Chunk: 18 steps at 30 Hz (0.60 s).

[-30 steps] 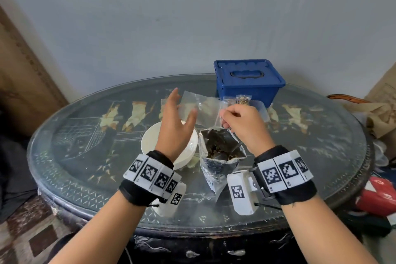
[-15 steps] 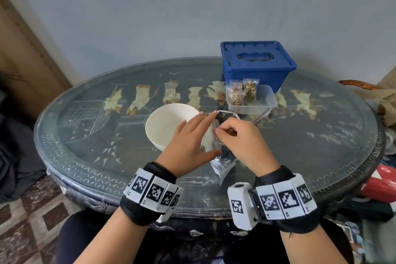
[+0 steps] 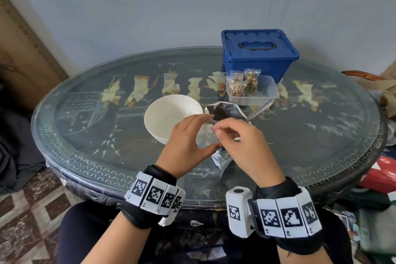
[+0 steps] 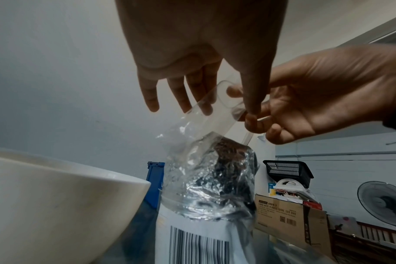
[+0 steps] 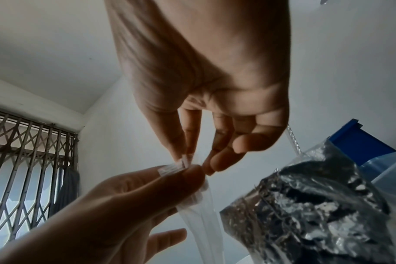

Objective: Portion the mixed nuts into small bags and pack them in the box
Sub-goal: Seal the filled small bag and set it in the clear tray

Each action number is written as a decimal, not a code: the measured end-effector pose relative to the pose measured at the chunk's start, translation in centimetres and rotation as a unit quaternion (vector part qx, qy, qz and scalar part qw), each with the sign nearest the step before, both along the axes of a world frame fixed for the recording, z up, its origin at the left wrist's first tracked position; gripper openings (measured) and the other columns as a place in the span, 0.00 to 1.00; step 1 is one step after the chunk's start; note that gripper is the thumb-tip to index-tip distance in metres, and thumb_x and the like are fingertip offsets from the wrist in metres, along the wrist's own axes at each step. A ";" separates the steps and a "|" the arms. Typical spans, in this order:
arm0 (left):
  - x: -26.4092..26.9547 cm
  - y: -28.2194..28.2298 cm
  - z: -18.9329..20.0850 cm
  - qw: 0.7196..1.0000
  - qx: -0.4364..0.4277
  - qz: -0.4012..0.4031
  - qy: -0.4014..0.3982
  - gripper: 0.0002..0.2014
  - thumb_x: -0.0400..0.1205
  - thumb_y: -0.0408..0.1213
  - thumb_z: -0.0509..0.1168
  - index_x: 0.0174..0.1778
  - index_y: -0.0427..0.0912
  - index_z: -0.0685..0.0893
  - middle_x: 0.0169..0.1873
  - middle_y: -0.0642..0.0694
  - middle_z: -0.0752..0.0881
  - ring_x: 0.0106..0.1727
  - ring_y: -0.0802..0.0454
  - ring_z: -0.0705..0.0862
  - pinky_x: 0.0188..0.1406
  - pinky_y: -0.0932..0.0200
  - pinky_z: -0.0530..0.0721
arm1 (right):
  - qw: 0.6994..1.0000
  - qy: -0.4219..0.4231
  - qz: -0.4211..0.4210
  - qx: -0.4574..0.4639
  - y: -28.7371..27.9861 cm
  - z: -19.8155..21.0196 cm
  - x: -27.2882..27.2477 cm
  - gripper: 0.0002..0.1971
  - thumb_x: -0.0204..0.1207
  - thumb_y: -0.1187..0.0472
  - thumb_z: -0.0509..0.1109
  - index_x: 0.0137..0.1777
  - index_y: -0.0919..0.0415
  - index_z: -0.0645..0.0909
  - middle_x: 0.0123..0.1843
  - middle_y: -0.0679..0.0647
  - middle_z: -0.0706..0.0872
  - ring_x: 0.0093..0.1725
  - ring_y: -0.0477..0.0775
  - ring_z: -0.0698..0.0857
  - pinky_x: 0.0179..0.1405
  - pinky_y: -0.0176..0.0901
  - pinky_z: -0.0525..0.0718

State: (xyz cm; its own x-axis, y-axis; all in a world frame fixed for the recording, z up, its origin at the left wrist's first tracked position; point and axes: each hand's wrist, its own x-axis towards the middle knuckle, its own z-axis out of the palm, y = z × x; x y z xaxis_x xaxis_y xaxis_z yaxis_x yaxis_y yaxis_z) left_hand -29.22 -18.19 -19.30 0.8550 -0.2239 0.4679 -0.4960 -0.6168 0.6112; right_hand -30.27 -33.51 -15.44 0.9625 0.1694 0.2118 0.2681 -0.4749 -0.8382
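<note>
A small clear zip bag (image 3: 208, 139) hangs empty between my hands, just in front of the open foil bag of nuts (image 3: 226, 111). My left hand (image 3: 211, 130) pinches the bag's mouth between thumb and fingers (image 4: 203, 105). My right hand (image 3: 217, 131) pinches the same zip edge (image 5: 184, 163) with thumb and forefinger. A spoon handle (image 3: 260, 109) sticks out of the foil bag. Two filled small bags (image 3: 236, 89) stand in a clear plastic tub (image 3: 267, 94). Behind it is the blue box (image 3: 259, 55), lid closed.
An empty white bowl (image 3: 169, 113) sits left of the foil bag, close to my left hand. All of it is on a round glass-topped table (image 3: 85, 135). Clutter lies on the floor at the right, including a red item (image 3: 379, 176).
A second ago my left hand was open and raised while the right held the small bag. Both hands have come down together and now pinch its mouth.
</note>
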 end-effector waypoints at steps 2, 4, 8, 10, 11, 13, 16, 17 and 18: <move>-0.1 -0.1 0.0 1.000 0.006 -0.001 -0.019 0.25 0.72 0.54 0.63 0.63 0.46 0.77 0.57 0.47 0.84 0.62 0.53 0.77 0.64 0.49 0.75 | 1.000 -0.003 -0.007 -0.020 0.1 0.0 0.0 0.07 0.77 0.63 0.68 0.49 0.54 0.88 0.44 0.52 0.85 0.43 0.42 0.81 0.43 0.27 0.79; -0.1 -0.2 -0.1 0.999 0.018 -0.002 -0.035 0.23 0.72 0.52 0.63 0.61 0.48 0.75 0.56 0.46 0.85 0.61 0.55 0.75 0.64 0.57 0.71 | 0.999 0.001 -0.018 -0.029 0.2 0.0 0.0 0.07 0.76 0.61 0.69 0.50 0.55 0.88 0.45 0.51 0.85 0.41 0.40 0.82 0.44 0.24 0.78; 0.2 0.0 -0.4 0.997 0.057 -0.003 -0.059 0.21 0.74 0.50 0.63 0.60 0.43 0.78 0.54 0.46 0.86 0.59 0.54 0.77 0.61 0.58 0.69 | 0.999 0.005 -0.031 -0.041 0.5 -0.1 0.0 0.10 0.74 0.57 0.72 0.54 0.56 0.86 0.46 0.48 0.83 0.39 0.36 0.80 0.41 0.20 0.75; 0.4 0.2 -0.5 0.994 0.079 -0.002 -0.078 0.20 0.75 0.50 0.63 0.60 0.46 0.75 0.52 0.48 0.87 0.55 0.54 0.79 0.59 0.57 0.71 | 0.998 0.001 -0.031 -0.046 0.6 -0.3 0.0 0.11 0.74 0.56 0.73 0.55 0.56 0.86 0.46 0.47 0.82 0.39 0.36 0.80 0.41 0.19 0.75; 0.4 0.3 -0.5 0.993 0.085 -0.001 -0.086 0.20 0.75 0.50 0.62 0.60 0.45 0.75 0.51 0.48 0.87 0.54 0.53 0.80 0.57 0.57 0.71 | 0.998 0.000 -0.030 -0.051 0.6 -0.3 -0.1 0.11 0.74 0.56 0.72 0.56 0.56 0.86 0.46 0.48 0.82 0.40 0.36 0.80 0.42 0.20 0.76; 0.5 0.4 -0.5 0.993 0.085 0.001 -0.086 0.20 0.75 0.50 0.63 0.59 0.43 0.78 0.50 0.48 0.88 0.51 0.51 0.83 0.55 0.56 0.73 | 0.998 -0.006 -0.027 -0.055 0.5 -0.3 0.0 0.10 0.75 0.56 0.72 0.54 0.55 0.86 0.47 0.49 0.83 0.40 0.37 0.80 0.42 0.20 0.76; 0.5 0.7 -0.2 0.998 0.043 0.007 -0.051 0.25 0.74 0.54 0.64 0.58 0.39 0.81 0.46 0.49 0.87 0.48 0.52 0.83 0.53 0.56 0.75 | 0.996 -0.071 -0.042 -0.046 -0.1 0.5 0.2 0.05 0.74 0.60 0.72 0.48 0.56 0.86 0.45 0.52 0.84 0.40 0.42 0.81 0.43 0.21 0.76; 0.5 0.8 -0.2 0.999 0.022 0.013 -0.042 0.26 0.73 0.55 0.65 0.58 0.38 0.81 0.45 0.49 0.86 0.48 0.54 0.82 0.52 0.57 0.75 | 0.991 -0.107 -0.060 -0.048 -0.5 0.9 0.5 0.04 0.74 0.61 0.72 0.47 0.58 0.86 0.45 0.52 0.84 0.39 0.42 0.80 0.44 0.21 0.75; 0.5 0.9 -0.1 0.999 0.006 0.021 -0.037 0.27 0.73 0.56 0.65 0.58 0.37 0.81 0.45 0.49 0.86 0.47 0.56 0.81 0.51 0.58 0.76 | 0.985 -0.141 -0.083 -0.053 -1.0 1.4 0.8 0.04 0.74 0.62 0.72 0.47 0.59 0.86 0.45 0.51 0.83 0.40 0.43 0.79 0.45 0.21 0.74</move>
State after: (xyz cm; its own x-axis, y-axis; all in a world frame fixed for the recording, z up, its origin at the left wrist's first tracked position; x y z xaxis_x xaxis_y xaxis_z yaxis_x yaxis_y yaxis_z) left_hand -28.67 -17.27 -19.37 0.8265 -0.1950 0.5281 -0.5138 -0.6445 0.5663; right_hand -29.43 -34.47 -14.07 0.8840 0.0506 0.4647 0.3952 -0.6118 -0.6852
